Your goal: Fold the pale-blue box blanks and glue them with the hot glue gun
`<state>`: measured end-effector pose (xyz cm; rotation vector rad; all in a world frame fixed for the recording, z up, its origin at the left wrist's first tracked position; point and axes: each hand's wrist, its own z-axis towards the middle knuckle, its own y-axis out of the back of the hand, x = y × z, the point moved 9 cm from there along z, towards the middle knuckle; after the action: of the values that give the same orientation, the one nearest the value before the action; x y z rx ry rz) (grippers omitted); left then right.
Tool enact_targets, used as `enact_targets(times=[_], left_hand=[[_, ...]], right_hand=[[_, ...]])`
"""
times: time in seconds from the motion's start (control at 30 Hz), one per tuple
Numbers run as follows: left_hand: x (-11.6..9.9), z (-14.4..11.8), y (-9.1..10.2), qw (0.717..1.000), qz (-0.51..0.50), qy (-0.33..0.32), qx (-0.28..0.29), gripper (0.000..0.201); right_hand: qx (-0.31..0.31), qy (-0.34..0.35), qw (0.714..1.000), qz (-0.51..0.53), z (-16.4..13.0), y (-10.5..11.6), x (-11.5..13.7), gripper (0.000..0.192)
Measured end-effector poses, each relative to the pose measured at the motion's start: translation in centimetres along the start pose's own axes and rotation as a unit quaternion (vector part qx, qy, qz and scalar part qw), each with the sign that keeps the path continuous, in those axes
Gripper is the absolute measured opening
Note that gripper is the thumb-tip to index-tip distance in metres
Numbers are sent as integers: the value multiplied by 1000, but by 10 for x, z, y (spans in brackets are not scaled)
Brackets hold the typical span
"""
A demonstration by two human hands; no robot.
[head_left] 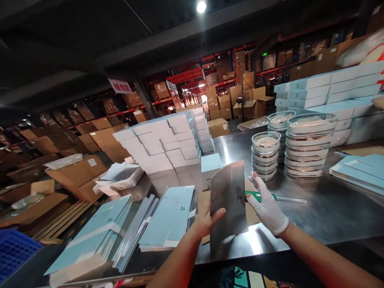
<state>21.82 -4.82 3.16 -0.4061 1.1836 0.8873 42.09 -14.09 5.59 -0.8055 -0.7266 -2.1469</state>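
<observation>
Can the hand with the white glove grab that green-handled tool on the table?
Probably yes: the right hand is right beside the green-handled tool, nothing lies between them, though it is touching the flat box panel.

Table centre-right: polished steel, glossy. Flat box blank mid-frame: matt card. Right hand: white cloth glove. Round lidded dishes upper right: clear shiny plastic.

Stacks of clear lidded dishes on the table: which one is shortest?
The front-left stack, nearest the gloved right hand; the two others beside it rise higher.
</observation>
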Motion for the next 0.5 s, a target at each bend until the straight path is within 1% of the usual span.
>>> enact_targets(times=[0.03, 0.07, 0.1, 0.13, 0.17, 0.2, 0.27, 0.33, 0.37, 0.4, 0.43, 0.5], left_hand=[[-1, -4, 2, 1000, 0, 16, 5, 74], [-6, -7, 4, 1000, 16, 19, 11, 64], [-15, -11, 4, 999, 40, 5, 21, 58], [-27, -14, 4, 997, 69, -22, 34, 53], [-41, -17, 2, 992, 102, -56, 54, 47], [-54, -20, -1, 983, 139, -91, 75, 42], [-79, -27, -7, 956, 214, -155, 126, 36], [-96, -36, -10, 922, 272, -213, 173, 32], [-102, -39, -8, 910, 290, -237, 179, 31], [-108, -41, -3, 902, 301, -258, 170, 29], [-112, -42, 4, 899, 307, -273, 149, 27], [-117, -44, 19, 897, 311, -299, 100, 24]], right_hand=[[-35, 75, 993, -82, 4, 12, 14, 69], [-59, 148, 975, -155, 5, 21, 31, 63], [-75, 208, 951, -215, 5, 26, 46, 57], [-87, 251, 928, -260, 5, 31, 60, 52], [-94, 278, 912, -288, 5, 35, 73, 46], [-99, 290, 902, -303, 7, 39, 84, 40], [-102, 297, 903, -294, 10, 49, 105, 31], [-67, 311, 918, -238, 11, 55, 124, 23], [-33, 314, 928, -197, 10, 56, 129, 20], [12, 314, 937, -153, 8, 54, 133, 20], [61, 306, 944, -109, 5, 52, 133, 22], [139, 256, 956, -39, 2, 48, 123, 30]])
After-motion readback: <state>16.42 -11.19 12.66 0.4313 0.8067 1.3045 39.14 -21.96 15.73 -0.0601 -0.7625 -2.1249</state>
